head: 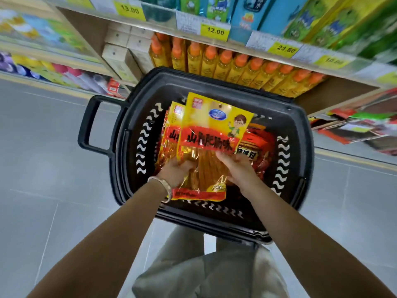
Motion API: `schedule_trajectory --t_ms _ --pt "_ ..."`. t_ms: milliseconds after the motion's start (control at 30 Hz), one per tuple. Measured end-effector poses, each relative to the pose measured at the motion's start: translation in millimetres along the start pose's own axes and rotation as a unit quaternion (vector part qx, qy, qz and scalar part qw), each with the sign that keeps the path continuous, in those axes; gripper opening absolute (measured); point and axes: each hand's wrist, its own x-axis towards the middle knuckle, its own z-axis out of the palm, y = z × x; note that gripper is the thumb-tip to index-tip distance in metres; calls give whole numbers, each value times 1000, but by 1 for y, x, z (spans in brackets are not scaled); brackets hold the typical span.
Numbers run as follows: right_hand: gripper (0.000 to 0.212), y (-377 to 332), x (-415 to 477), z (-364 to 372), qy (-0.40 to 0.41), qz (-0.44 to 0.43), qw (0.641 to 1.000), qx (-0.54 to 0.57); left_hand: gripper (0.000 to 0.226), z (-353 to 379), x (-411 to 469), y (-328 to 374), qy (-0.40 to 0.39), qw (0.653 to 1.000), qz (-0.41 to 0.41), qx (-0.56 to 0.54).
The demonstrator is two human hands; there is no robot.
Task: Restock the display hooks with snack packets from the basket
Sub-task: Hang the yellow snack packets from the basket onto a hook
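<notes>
A black plastic basket [298, 125] stands on the floor in front of me, with a handle sticking out at its left. Above its middle, both hands hold yellow and red snack packets [212, 130] with a cartoon figure on the front one. My left hand [177, 172], with a bracelet on the wrist, grips the packets' lower left part. My right hand [238, 166] grips them from the right. A second like packet [173, 134] shows behind the front one. More red packets [257, 147] lie in the basket's right half.
Behind the basket a low shelf holds a row of yellow bottles with orange caps [236, 65] and beige boxes [122, 54]. Yellow price tags [215, 31] line the shelf edge. Hanging snack packets [354, 125] show at the right. Grey tiled floor [43, 168] spreads to the left.
</notes>
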Motion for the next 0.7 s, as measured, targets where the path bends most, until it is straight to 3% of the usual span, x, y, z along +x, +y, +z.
schedule_trajectory --t_ms 100,200,267,500,600,700 --pt "32 -5 13 6 5 31 999 39 16 -43 -8 -4 86 995 -42 -20" --pt "21 -1 34 24 40 18 999 10 16 -76 -17 -12 165 985 -45 3" --pt "32 3 50 40 70 19 997 -30 18 -90 -21 -18 201 978 -50 16" --pt "57 9 72 72 121 59 991 -19 12 -102 -36 -31 194 976 -76 -68" --pt "38 10 61 71 99 29 994 -25 30 -101 -38 -31 170 973 -97 -125" --pt "19 11 38 62 58 5 997 47 43 -100 -37 -27 169 963 -109 -181"
